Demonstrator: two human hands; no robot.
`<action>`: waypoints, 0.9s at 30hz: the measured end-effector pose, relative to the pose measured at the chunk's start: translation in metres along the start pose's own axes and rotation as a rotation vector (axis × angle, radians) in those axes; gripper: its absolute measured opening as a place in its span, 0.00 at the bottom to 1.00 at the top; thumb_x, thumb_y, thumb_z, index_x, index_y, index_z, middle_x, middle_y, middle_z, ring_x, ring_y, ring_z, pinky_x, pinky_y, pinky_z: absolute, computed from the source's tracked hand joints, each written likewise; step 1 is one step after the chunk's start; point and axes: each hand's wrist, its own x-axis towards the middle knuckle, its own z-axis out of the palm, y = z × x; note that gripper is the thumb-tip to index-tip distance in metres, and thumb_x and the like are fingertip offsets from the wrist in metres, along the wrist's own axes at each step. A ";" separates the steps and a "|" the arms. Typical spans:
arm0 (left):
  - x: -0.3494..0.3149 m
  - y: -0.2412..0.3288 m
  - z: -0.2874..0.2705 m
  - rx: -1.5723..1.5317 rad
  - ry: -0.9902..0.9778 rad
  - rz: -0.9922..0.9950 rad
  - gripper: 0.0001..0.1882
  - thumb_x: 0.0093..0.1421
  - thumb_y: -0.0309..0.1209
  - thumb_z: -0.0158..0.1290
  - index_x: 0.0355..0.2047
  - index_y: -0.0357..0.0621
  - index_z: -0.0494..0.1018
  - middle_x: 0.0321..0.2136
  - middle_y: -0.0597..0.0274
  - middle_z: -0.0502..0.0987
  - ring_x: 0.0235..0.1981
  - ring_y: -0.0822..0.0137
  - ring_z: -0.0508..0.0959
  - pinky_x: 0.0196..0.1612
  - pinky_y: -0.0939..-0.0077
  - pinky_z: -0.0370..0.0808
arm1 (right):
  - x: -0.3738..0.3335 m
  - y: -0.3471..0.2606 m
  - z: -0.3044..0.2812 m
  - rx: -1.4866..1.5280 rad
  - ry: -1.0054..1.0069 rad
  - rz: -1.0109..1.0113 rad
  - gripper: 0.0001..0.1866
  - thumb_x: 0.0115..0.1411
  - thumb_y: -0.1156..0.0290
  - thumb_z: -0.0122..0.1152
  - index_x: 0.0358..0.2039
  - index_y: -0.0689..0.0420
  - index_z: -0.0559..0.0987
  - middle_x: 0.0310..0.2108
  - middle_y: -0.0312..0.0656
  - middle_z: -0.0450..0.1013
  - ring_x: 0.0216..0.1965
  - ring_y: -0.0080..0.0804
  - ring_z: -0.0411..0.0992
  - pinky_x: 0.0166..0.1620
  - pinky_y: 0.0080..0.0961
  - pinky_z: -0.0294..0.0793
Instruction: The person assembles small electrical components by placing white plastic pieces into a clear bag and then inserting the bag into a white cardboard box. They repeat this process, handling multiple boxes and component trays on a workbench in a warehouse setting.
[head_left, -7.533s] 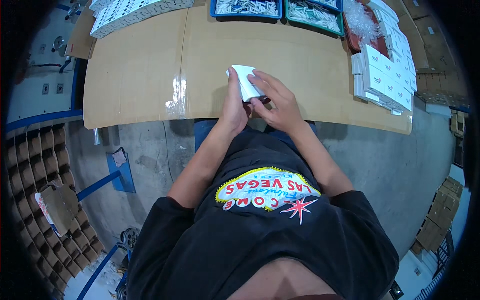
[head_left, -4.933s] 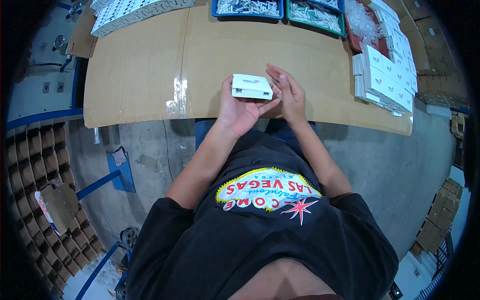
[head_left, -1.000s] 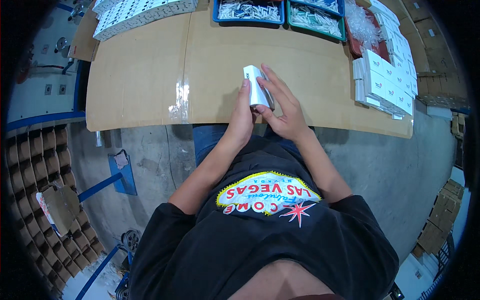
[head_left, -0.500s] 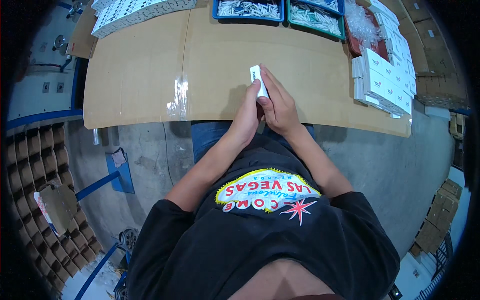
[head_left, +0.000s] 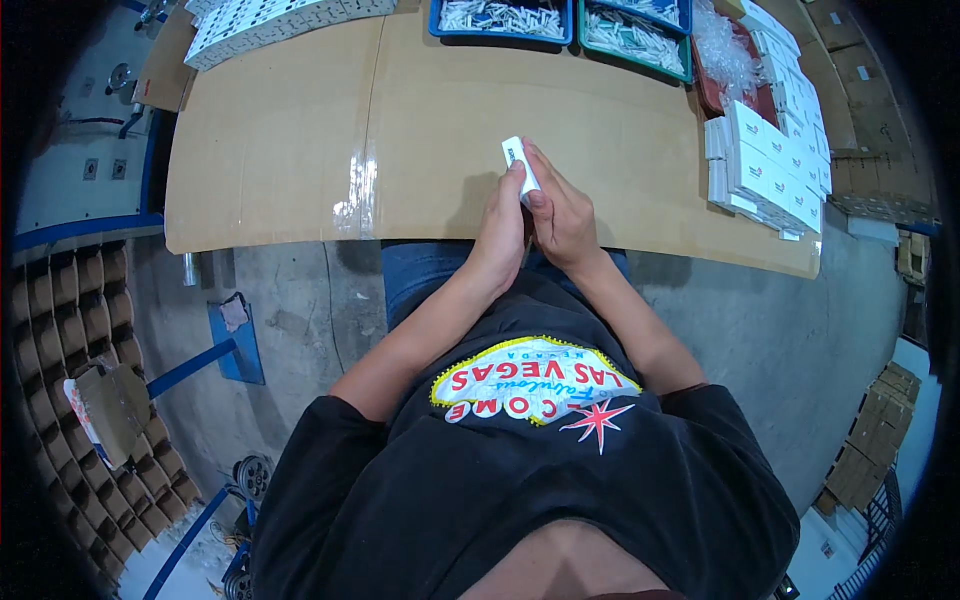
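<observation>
A small white box (head_left: 516,158) with dark print on its narrow side is pressed between my two palms, just above the near edge of the cardboard-covered table (head_left: 290,140). My left hand (head_left: 499,226) closes on it from the left, thumb along its side. From the right, my right hand (head_left: 566,218) wraps it, with the fingers pointing away from me and the thumb at the box's near end. The lower part of the box is hidden by my hands.
White boxes (head_left: 768,165) are stacked at the right, beside a red bin (head_left: 708,75) with clear plastic wrapping (head_left: 724,50). Blue (head_left: 500,38) and green (head_left: 630,62) trays of small white pieces stand at the far edge. A long block of white boxes (head_left: 275,28) lies far left.
The box has dropped slightly toward me and its far end tips a little more to the left. Both hands keep hold of it, with the left palm turned flatter against it.
</observation>
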 end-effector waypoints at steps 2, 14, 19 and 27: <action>0.000 0.001 0.001 -0.003 0.016 -0.017 0.30 0.72 0.58 0.43 0.60 0.48 0.68 0.49 0.66 0.73 0.55 0.69 0.72 0.61 0.69 0.65 | -0.001 0.000 0.001 0.018 -0.002 0.026 0.25 0.75 0.62 0.49 0.61 0.69 0.72 0.59 0.62 0.72 0.54 0.58 0.77 0.52 0.40 0.79; 0.006 0.022 -0.022 0.194 0.011 -0.046 0.38 0.70 0.66 0.41 0.64 0.49 0.66 0.55 0.58 0.75 0.55 0.62 0.76 0.56 0.67 0.71 | 0.017 -0.007 -0.037 0.324 -0.292 0.378 0.31 0.65 0.61 0.65 0.66 0.57 0.72 0.69 0.53 0.64 0.67 0.44 0.65 0.66 0.37 0.66; -0.002 0.030 -0.012 0.006 -0.040 -0.116 0.42 0.68 0.70 0.33 0.62 0.47 0.65 0.52 0.56 0.76 0.52 0.58 0.79 0.52 0.58 0.78 | 0.016 -0.012 -0.031 0.172 -0.338 0.130 0.39 0.56 0.62 0.74 0.67 0.53 0.71 0.70 0.51 0.63 0.68 0.50 0.63 0.69 0.40 0.62; 0.001 0.020 -0.016 0.102 -0.002 -0.087 0.40 0.70 0.68 0.32 0.61 0.47 0.66 0.50 0.57 0.75 0.50 0.62 0.78 0.53 0.62 0.77 | 0.013 -0.016 -0.032 0.330 -0.339 0.238 0.34 0.60 0.63 0.67 0.66 0.58 0.71 0.67 0.52 0.66 0.68 0.49 0.65 0.67 0.38 0.65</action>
